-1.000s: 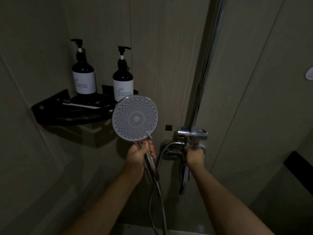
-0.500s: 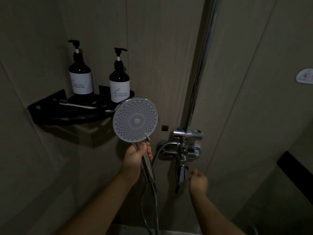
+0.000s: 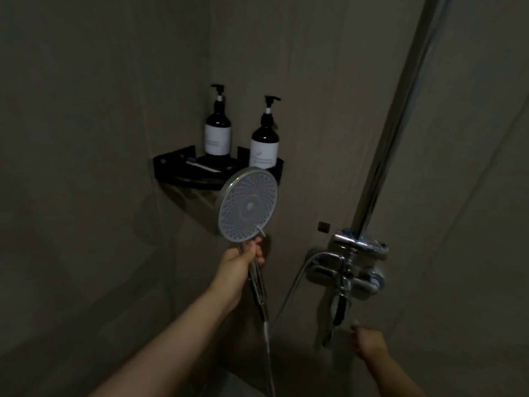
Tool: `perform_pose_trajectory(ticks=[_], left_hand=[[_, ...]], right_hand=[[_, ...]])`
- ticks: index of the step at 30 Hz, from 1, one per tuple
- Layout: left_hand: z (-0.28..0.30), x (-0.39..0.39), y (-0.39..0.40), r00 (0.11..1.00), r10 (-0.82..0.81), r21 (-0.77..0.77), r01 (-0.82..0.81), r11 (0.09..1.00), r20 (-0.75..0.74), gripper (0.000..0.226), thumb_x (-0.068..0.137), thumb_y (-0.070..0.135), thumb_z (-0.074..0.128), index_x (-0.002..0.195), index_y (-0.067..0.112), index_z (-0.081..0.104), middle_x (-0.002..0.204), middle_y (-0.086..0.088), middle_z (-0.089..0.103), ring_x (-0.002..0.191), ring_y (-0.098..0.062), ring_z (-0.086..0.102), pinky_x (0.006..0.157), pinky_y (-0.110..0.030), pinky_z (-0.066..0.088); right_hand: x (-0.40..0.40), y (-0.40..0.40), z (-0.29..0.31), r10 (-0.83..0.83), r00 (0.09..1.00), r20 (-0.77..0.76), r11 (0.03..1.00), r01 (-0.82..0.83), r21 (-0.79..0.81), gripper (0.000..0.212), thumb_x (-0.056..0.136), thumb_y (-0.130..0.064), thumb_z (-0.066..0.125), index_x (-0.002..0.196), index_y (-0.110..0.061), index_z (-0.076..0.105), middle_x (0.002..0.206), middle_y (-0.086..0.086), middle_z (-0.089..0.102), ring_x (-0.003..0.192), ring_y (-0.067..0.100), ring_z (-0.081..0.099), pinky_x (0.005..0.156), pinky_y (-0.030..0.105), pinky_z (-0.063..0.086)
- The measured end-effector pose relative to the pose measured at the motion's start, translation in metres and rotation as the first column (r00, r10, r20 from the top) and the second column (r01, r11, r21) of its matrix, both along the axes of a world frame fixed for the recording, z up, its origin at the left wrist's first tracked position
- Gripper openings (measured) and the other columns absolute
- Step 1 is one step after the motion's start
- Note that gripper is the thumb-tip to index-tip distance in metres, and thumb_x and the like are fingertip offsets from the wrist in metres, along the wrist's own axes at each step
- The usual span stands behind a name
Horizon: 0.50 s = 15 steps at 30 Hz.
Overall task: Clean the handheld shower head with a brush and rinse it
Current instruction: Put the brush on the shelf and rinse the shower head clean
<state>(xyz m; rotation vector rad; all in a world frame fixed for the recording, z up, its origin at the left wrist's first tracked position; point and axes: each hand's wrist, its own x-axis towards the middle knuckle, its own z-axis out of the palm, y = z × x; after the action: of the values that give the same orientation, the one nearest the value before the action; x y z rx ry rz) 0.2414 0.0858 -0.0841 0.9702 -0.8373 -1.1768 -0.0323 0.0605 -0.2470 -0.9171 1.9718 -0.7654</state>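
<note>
Gripping the handheld shower head (image 3: 248,204) by its chrome handle, my left hand (image 3: 239,265) has its fingers wrapped tight around the stem just below the round spray face, which stands upright above the knuckles and is angled back toward me. A second ago my right hand (image 3: 369,343) was up on the chrome mixer valve (image 3: 347,275); it has since dropped away and now sits low, below and slightly right of the long lever hanging under the valve, not touching it. Its fingers look loosely curled on nothing, though the dim light and blur make the exact pose hard to read. I see no water coming from the spray face, so I cannot tell whether the valve was turned. The hose (image 3: 289,290) loops from the valve across to the bottom of the handle under my left hand. Above and beyond the left hand, a black corner shelf (image 3: 183,173) carries two pump bottles (image 3: 217,133), and a pale slim item lying on it may be the brush, but I cannot confirm that. My judgement is that the scrubbing has not started: the freed right hand needs a brush, and the shelf past the shower head seems the likely place to reach.
</note>
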Motion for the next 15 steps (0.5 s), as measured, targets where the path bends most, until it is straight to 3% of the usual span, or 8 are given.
perform_pose_trajectory(ticks=[3,6,10,12,14,15], left_hand=[[0.000,-0.002,0.020,0.990,0.125,-0.031,-0.127,0.991,-0.059,0.022,0.096,0.005,0.037,0.086,0.011,0.056,0.078,-0.002,0.052,0.070,-0.011,0.049,0.064,-0.014,0.048],[-0.004,-0.008,0.049,0.972,0.222,-0.027,-0.224,0.974,-0.080,0.025,0.097,0.003,0.035,0.089,0.016,0.055,0.081,0.001,0.051,0.070,-0.008,0.047,0.074,-0.019,0.044],[-0.008,-0.023,0.081,0.952,0.302,0.010,-0.302,0.953,-0.048,0.031,0.095,-0.004,0.034,0.090,0.020,0.053,0.083,0.002,0.050,0.073,-0.007,0.045,0.079,-0.020,0.041],[-0.016,-0.031,0.091,0.950,0.311,0.054,-0.310,0.949,-0.011,0.029,0.096,-0.003,0.034,0.092,0.018,0.054,0.084,0.004,0.054,0.073,-0.005,0.050,0.073,-0.014,0.044],[-0.025,-0.040,0.097,0.952,0.303,0.073,-0.306,0.949,0.050,0.024,0.096,-0.003,0.034,0.104,0.011,0.052,0.087,0.005,0.057,0.070,0.002,0.059,0.064,-0.007,0.047],[-0.031,-0.043,0.098,0.950,0.301,0.071,-0.307,0.949,0.085,0.025,0.096,-0.004,0.034,0.111,0.009,0.049,0.087,0.005,0.057,0.066,0.007,0.061,0.060,-0.004,0.046]], right_hand=[[-0.009,-0.013,0.016,0.198,0.979,-0.048,0.978,-0.201,-0.058,0.033,0.092,-0.008,0.052,0.059,-0.014,0.054,0.071,0.018,0.059,0.056,0.018,0.044,0.054,0.027,0.036],[-0.001,-0.016,0.030,0.318,0.948,-0.017,0.941,-0.317,-0.115,0.033,0.085,0.011,0.050,0.062,-0.013,0.057,0.065,0.011,0.055,0.050,0.012,0.048,0.044,0.017,0.038],[0.003,-0.023,0.020,0.321,0.944,0.071,0.942,-0.310,-0.130,0.040,0.085,0.007,0.056,0.051,-0.014,0.056,0.079,0.020,0.056,0.073,0.025,0.050,0.064,0.030,0.038],[0.010,-0.023,0.018,0.323,0.942,0.086,0.942,-0.312,-0.121,0.029,0.087,0.003,0.056,0.060,-0.009,0.056,0.087,0.019,0.055,0.083,0.026,0.048,0.074,0.032,0.036],[0.014,-0.020,0.021,0.289,0.953,0.094,0.952,-0.276,-0.130,0.010,0.087,0.003,0.056,0.083,0.007,0.064,0.091,0.018,0.055,0.088,0.024,0.048,0.077,0.034,0.037],[0.015,-0.021,0.019,0.273,0.956,0.104,0.956,-0.257,-0.142,0.017,0.087,0.003,0.056,0.098,0.014,0.063,0.093,0.019,0.057,0.089,0.023,0.048,0.080,0.038,0.040]])
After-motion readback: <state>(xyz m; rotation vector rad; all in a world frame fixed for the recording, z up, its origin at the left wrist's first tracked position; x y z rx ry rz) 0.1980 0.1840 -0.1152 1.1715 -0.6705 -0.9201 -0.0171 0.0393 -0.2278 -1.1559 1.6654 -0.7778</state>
